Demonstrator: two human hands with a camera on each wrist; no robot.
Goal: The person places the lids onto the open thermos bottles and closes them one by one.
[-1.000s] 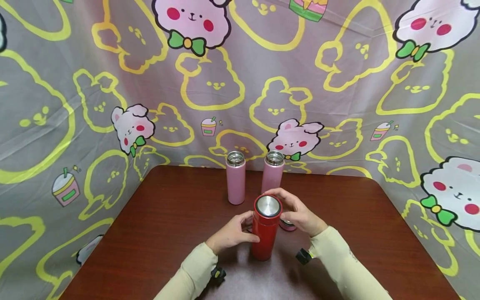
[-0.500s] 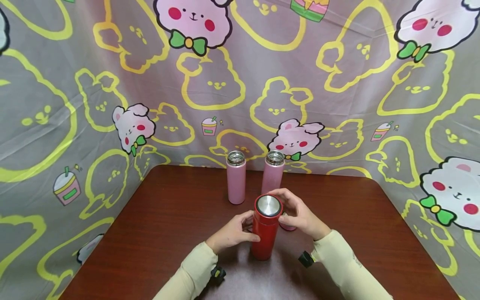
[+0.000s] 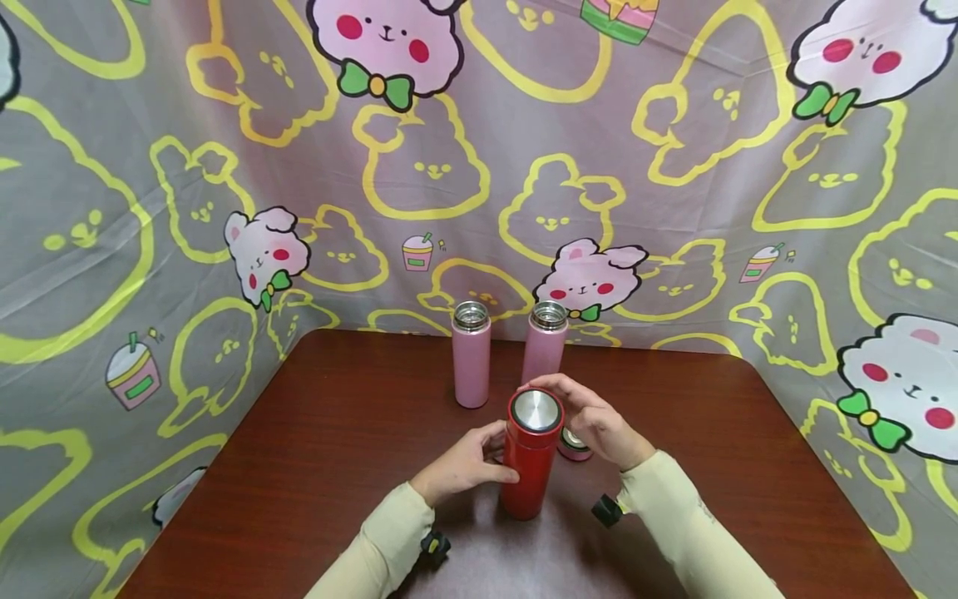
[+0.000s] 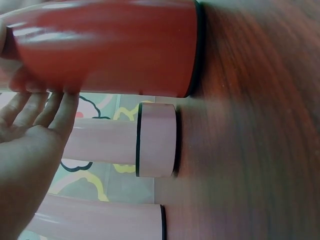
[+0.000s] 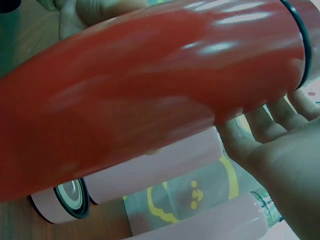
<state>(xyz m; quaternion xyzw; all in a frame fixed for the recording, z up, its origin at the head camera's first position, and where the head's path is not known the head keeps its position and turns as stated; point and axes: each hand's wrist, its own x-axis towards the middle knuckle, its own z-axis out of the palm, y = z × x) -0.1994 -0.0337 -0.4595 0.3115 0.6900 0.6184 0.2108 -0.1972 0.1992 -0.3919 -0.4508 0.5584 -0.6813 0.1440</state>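
A red thermos flask [image 3: 528, 474] stands upright on the table, its lid [image 3: 535, 410] on top with a silver disc in it. My left hand [image 3: 467, 462] grips the flask's body from the left, thumb in front and fingers behind, as the left wrist view also shows. At the upper right of the flask is my right hand [image 3: 599, 420]; its fairly straight fingers [image 5: 260, 122] reach behind the lid and touch near its seam, while the thumb sits away from it. A pink lid [image 3: 575, 449] with a dark rim lies on the table behind the flask, partly hidden.
Two pink flasks with uncovered steel necks stand farther back: a left flask [image 3: 471, 358] and a right flask [image 3: 544, 345], partly covered by my right hand. The brown table [image 3: 359, 416] meets a patterned cloth [image 3: 441, 208] behind.
The red flask and my left hand stay put. My right hand shifts slightly around the lid; its thumb moves off the lid's side, and more of the pink lid shows.
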